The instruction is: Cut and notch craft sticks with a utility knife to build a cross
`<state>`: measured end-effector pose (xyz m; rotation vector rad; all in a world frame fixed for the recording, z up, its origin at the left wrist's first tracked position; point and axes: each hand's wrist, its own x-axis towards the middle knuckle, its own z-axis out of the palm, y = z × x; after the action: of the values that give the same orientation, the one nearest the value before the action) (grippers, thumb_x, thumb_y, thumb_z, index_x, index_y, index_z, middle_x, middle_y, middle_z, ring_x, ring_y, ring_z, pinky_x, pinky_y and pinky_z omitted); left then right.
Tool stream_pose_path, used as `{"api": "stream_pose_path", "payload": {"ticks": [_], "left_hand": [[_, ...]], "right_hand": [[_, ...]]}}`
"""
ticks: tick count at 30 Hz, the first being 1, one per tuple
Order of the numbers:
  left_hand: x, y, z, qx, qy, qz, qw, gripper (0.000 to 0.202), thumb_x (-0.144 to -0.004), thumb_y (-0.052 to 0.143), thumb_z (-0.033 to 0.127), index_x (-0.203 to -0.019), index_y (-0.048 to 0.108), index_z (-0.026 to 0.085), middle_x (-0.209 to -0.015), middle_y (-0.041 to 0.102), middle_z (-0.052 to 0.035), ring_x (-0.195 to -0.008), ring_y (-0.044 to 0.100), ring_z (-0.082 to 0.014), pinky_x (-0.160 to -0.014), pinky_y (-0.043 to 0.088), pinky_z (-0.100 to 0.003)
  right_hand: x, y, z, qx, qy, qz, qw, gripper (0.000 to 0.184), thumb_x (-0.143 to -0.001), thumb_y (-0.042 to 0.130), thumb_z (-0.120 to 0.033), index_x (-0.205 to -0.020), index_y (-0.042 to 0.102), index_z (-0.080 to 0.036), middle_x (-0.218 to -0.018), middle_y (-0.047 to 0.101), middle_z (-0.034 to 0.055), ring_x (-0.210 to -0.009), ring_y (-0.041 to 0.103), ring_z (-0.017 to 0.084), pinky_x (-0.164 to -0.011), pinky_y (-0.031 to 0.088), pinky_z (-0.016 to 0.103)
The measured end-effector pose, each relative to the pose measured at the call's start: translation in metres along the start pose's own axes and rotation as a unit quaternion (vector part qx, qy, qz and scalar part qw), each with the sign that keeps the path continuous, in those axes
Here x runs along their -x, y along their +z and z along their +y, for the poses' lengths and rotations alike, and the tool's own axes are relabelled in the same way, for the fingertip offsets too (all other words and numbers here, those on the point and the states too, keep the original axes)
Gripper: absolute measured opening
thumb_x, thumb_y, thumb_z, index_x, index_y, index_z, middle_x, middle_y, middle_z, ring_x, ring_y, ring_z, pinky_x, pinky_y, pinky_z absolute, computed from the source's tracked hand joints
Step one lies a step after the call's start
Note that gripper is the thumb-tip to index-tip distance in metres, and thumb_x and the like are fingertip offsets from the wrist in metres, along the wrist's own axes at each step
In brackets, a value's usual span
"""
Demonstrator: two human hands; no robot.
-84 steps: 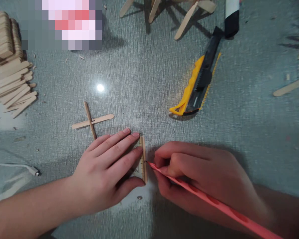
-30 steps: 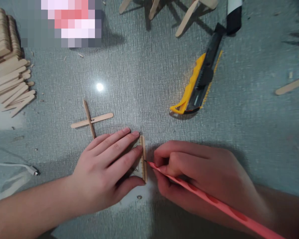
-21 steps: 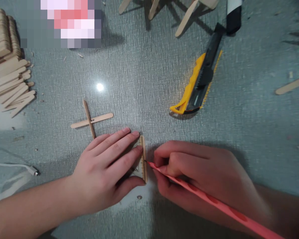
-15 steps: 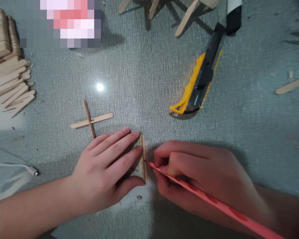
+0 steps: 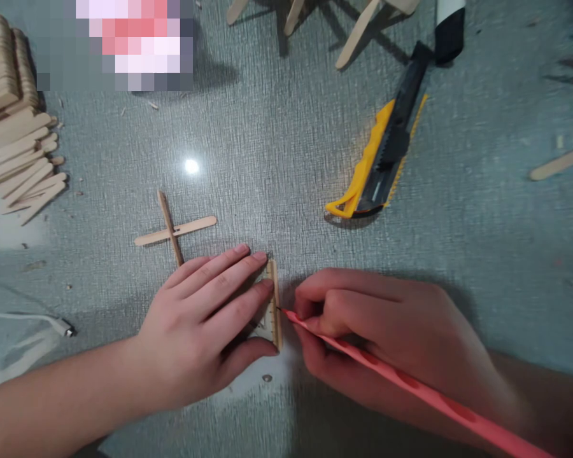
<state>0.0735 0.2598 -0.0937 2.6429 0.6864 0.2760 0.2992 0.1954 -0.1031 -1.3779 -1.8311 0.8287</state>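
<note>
Nearest you, a strip of grey, woven-textured counter (image 5: pixel 248 423) separates your hands. Your left hand (image 5: pixel 191 318) lies flat, its grip unclosed, pressing a clear plastic ruler (image 5: pixel 271 312) along a pale wooden craft stick (image 5: pixel 275 277). Your curled right hand (image 5: pixel 382 331)'s grip pinches a coral-red pencil (image 5: pixel 401 378), tip at the stick's right edge. Beyond sit two crossed wooden sticks (image 5: pixel 172 233), then a yellow-and-black cutter (image 5: pixel 386 149), well apart.
</note>
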Motion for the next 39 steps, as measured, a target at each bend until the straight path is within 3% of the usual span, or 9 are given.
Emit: {"api": "stream_pose_path", "payload": {"ticks": [39], "left_hand": [[-0.0063,-0.0060,0.0061,-0.013,-0.006,-0.019,1.000,0.046,-0.093,0.070,0.046,-0.126,0.066,0.014,-0.143,0.063,-0.0121,-0.135,0.060,-0.0301,-0.107,0.054,-0.045]], "right_hand": [[-0.0050,0.0012,-0.0007,0.017,0.001,0.005,1.000,0.027,-0.084,0.061,-0.005,-0.067,0.048,-0.021,-0.070,0.064,-0.0038,-0.055,0.058,0.005,-0.053,0.046,0.016]]}}
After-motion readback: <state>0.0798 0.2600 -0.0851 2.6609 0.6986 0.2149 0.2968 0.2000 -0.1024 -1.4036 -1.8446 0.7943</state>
